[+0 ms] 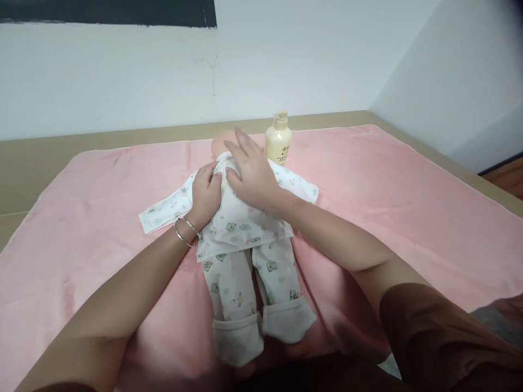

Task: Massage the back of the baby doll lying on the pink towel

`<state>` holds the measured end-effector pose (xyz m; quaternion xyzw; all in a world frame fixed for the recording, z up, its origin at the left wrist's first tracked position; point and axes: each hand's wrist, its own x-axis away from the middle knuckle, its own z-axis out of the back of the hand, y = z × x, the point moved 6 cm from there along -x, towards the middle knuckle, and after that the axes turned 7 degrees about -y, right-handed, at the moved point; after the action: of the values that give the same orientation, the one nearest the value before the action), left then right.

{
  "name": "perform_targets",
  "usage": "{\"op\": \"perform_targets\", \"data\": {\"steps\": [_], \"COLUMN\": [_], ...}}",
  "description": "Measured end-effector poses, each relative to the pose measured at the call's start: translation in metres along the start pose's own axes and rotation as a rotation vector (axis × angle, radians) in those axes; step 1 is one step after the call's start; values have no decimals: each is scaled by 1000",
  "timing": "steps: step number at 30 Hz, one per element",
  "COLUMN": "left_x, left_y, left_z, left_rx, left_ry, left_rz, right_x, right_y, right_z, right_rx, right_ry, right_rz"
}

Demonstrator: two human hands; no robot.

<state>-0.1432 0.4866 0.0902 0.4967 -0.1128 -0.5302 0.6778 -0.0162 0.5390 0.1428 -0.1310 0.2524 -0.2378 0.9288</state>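
Doll (224,142) — beneath 2 hands' fingers (242,142).

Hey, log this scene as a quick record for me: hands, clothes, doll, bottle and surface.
Left hand: on the shirt's upper part, two thin metal bangles at the wrist
Right hand: over the shirt's upper part, fingers spread
Clothes: white printed cotton-like shirt; matching trousers with turned-up cuffs
Doll: round pinkish head above the collar, partly hidden
Bottle: pale yellow pump bottle, upright, beyond the shirt
Surface: pink soft blanket
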Motion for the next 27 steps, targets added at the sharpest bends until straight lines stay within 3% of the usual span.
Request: {"op": "perform_targets", "data": {"steps": [4,6,10,12,14,19,24,27], "left_x": [-2,-6,-19,-32,-49,-100,-151,-169], "left_y": [3,7,32,47,58,70,68,68], "left_z": [3,9,25,22,9,-42,-65,-73], "left_rx": [-32,-22,64,150,286,481,697,726], "left_ry": [-38,-50,50,39,-47,-325,-286,-294], "left_rz": [-2,32,33,16,47,111,156,152], "right_x": [-4,-9,-20,-24,-27,-34,-38,-41], "right_y": [5,19,61,82,99,112,114,117], "right_z": [-6,14,74,94,102,81,58,50], "right_rx": [-19,-63,-79,-47,16,159,101,70], "right_ry": [-144,-67,187,269,301,178,100,52], "right_rz": [-7,-31,-47,-46,-54,-59,-31,-12]}}
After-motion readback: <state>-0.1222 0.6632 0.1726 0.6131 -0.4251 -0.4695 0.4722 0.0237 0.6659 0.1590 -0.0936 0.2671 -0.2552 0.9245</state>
